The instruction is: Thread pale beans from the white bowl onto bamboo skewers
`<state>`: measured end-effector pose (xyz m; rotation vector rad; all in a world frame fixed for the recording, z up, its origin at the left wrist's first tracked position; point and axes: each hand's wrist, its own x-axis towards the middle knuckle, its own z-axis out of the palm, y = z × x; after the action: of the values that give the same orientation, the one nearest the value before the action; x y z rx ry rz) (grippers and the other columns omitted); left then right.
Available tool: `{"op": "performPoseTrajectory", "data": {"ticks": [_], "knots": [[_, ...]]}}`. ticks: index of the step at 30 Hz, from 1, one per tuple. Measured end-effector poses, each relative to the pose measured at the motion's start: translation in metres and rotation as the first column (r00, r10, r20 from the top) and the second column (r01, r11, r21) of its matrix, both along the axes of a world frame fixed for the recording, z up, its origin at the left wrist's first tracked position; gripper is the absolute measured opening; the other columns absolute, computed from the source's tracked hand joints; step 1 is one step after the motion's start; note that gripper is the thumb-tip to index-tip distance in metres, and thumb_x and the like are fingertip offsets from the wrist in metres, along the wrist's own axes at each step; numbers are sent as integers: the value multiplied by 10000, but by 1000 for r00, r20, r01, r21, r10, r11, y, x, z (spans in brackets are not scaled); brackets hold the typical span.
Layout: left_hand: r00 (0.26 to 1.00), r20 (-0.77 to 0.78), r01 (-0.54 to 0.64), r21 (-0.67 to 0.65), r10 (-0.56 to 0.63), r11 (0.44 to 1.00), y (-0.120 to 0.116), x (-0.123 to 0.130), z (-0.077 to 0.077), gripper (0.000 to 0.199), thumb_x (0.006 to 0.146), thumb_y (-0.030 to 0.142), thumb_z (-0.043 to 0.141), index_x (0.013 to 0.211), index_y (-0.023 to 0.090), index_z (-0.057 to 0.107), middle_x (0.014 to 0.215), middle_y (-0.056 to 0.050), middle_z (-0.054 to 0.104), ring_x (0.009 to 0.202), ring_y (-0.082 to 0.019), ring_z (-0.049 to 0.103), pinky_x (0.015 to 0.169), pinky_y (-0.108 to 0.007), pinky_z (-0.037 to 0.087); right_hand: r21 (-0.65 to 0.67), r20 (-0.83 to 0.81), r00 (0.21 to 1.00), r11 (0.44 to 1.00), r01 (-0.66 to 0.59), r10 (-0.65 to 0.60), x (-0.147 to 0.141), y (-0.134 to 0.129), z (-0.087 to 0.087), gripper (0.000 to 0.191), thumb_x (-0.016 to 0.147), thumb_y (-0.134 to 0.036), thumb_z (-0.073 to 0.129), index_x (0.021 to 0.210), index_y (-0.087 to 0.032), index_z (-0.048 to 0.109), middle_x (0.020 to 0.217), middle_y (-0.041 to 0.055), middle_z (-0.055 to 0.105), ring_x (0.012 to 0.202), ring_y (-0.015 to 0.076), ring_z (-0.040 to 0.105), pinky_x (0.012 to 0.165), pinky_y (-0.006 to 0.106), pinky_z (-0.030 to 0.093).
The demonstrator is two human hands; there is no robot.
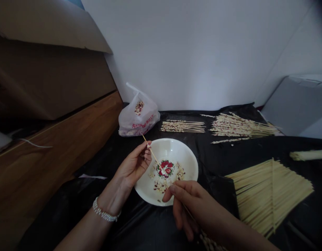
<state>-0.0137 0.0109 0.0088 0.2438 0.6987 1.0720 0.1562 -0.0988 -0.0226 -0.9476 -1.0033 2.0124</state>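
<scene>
A thin wooden skewer (155, 158) slants over a white bowl (190, 153) with a red flower print, its tip up and to the left. Pinched beside that tip, my left hand (136, 161) holds a small white-and-red corn kernel (148, 145) at the stick. Pale kernels sit lower on the skewer, close to my right hand (188, 200). Thumb and forefinger of that hand close on the skewer's lower part; its other fingers curl below, partly in shadow. Loose corn kernels (180, 173) lie scattered in the bowl.
Behind the bowl stands a white plastic bag (143, 120) with kernels. Loaded skewers lie in a small bunch (173, 126) and a larger pile (230, 126). Bare skewers (257, 188) spread at right on black plastic sheeting (215, 157). A cardboard box (51, 69) rises at left.
</scene>
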Motion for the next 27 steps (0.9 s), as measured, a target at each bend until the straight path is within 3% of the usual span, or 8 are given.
{"op": "performPoseTrajectory", "data": {"ticks": [11, 17, 27], "knots": [[985, -167, 53, 19, -50, 998, -15, 18, -6, 84, 842, 40, 601, 845, 72, 679, 664, -23, 604, 523, -41, 544, 454, -102, 479, 5, 47, 994, 995, 96, -96, 2, 2, 0, 406, 897, -549, 506, 903, -155, 600, 467, -46, 610, 257, 53, 450, 284, 163, 196], [964, -203, 189, 74, -170, 979, -22, 20, -11, 61, 823, 68, 640, 833, 50, 697, 608, -5, 566, 501, -46, 531, 452, -118, 475, 20, 24, 992, 992, 121, -122, 2, 4, -2, 392, 900, -534, 513, 920, -156, 614, 462, -45, 615, 258, 55, 457, 289, 176, 169], [953, -226, 215, 43, -200, 976, -25, 25, -13, 75, 835, 79, 640, 854, 37, 700, 638, -24, 596, 528, -51, 556, 474, -118, 466, 9, -20, 991, 991, 133, -133, 3, 5, 1, 344, 920, -491, 505, 886, -162, 600, 467, -35, 628, 268, 59, 476, 288, 168, 177]]}}
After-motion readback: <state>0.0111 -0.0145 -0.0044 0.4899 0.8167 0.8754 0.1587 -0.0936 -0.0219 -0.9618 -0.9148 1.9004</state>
